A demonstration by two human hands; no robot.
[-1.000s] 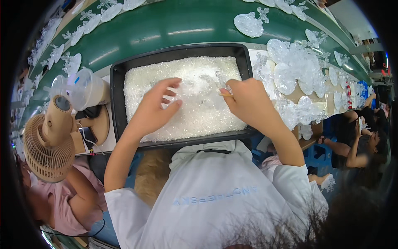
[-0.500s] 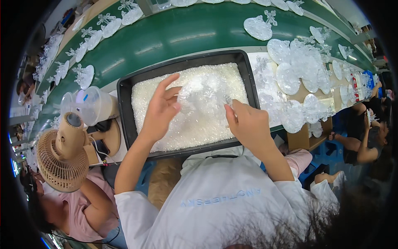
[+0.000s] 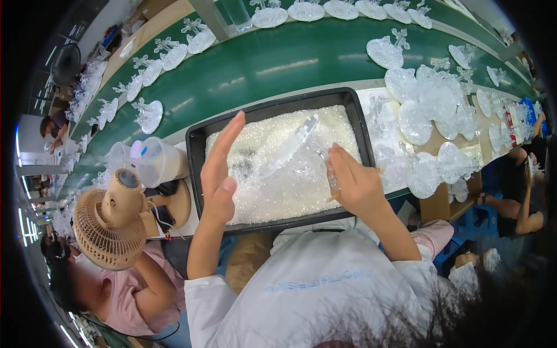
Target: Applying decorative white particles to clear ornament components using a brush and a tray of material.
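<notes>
A black tray [image 3: 192, 168] full of glittering white granules [image 3: 267, 203] lies before me. My right hand [image 3: 357, 182] is closed around the clear stem of a cross-shaped ornament with a round base [image 3: 288, 148]. The base tilts nearly edge-on above the granules, pointing away from the hand. My left hand [image 3: 220, 174] is held over the tray's left part, its fingers stretched out and nothing in them. It is apart from the ornament. A dark patch shows in the granules beside it.
A beige fan [image 3: 110, 220] and clear plastic tubs [image 3: 162, 162] stand left of the tray. Many round-based clear ornaments [image 3: 426, 124] crowd the right side. Beyond runs a green surface [image 3: 249, 69] carrying more of them. A person in pink [image 3: 139, 290] sits at left.
The ornament's base has turned from facing up to nearly edge-on. My left hand has moved away from it and straightened its fingers. The whole view has shifted slightly.
</notes>
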